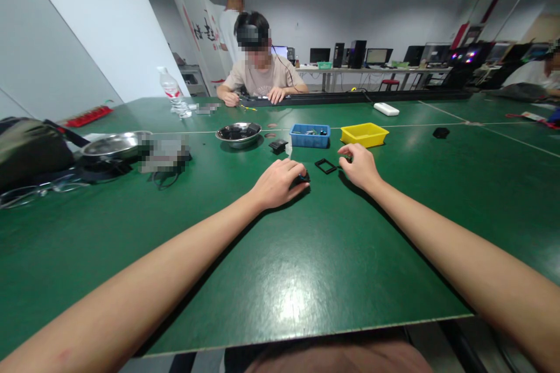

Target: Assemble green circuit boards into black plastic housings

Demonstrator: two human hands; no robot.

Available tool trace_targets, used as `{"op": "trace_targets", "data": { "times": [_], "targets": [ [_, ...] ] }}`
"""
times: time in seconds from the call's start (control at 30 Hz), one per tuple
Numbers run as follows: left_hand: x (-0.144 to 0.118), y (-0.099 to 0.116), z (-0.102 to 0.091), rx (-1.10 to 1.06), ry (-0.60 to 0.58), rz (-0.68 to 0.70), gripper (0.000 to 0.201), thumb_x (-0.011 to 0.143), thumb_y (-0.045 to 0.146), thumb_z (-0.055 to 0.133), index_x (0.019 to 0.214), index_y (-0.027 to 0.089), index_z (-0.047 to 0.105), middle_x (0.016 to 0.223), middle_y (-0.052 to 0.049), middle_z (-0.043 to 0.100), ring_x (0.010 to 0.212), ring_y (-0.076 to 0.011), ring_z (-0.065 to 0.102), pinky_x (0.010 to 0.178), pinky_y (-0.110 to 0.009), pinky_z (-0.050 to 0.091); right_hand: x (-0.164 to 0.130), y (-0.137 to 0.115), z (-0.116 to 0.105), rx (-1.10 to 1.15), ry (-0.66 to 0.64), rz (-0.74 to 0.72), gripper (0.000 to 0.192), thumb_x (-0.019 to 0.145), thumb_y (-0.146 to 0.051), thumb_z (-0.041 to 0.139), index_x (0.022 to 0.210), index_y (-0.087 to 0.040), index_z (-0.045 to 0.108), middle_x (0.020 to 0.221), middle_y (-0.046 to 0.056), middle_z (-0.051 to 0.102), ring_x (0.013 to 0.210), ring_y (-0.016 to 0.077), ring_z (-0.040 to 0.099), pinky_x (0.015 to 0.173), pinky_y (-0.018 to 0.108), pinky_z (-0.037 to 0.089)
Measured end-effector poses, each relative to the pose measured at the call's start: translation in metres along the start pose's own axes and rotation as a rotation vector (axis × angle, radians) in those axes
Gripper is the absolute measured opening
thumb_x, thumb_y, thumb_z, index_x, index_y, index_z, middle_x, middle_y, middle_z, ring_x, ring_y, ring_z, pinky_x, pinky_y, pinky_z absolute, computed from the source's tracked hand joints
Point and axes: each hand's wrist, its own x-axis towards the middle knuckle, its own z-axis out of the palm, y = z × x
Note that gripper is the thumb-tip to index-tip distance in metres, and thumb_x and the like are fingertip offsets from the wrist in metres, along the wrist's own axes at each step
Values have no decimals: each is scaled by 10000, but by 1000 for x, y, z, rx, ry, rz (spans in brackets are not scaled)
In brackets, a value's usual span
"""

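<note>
Both my hands are down on the green counter [284, 279]. My left hand [276, 184] has its fingers curled over a small black part [303, 177] that is mostly hidden, so I cannot tell its long axis or which way it points. My right hand [359, 165] rests just beside a flat square black plastic frame [326, 166], fingers bent together at its right corner; the frame lies flat, one corner toward me. Beyond sit a blue plastic bin [310, 136], a yellow plastic bin [364, 135] and a round steel bowl [238, 134].
</note>
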Motion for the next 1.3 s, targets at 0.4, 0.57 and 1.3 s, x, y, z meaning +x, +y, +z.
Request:
{"op": "trace_targets", "data": {
  "times": [0.4,0.57,1.3],
  "targets": [
    [-1,-3,3,-80,-25,-141,200,929,391,598,941,204,526,859,-41,626,775,-213,599,728,-338,475,-5,-5,7,-228,-214,88,366,871,-374,652,1198,-221,714,1352,165,571,1308,358,495,1061,522,398],
    [-1,-2,3,-115,-48,-129,201,923,379,610,980,205,527,909,-51,656,815,-224,625,753,-353,499,-6,-4,7,-263,-270,93,413,878,-463,663,1217,-233,711,1388,177,543,1332,369,472,1059,536,390],
    [-4,-17,2,-166,-169,-186,375,859,484,643,1082,185,603,1015,-95,699,909,-260,675,824,-401,545,-10,-17,5,-241,-451,-206,240,943,-335,605,1089,-222,759,1217,123,726,1177,312,582,958,459,362]
  ]
}}
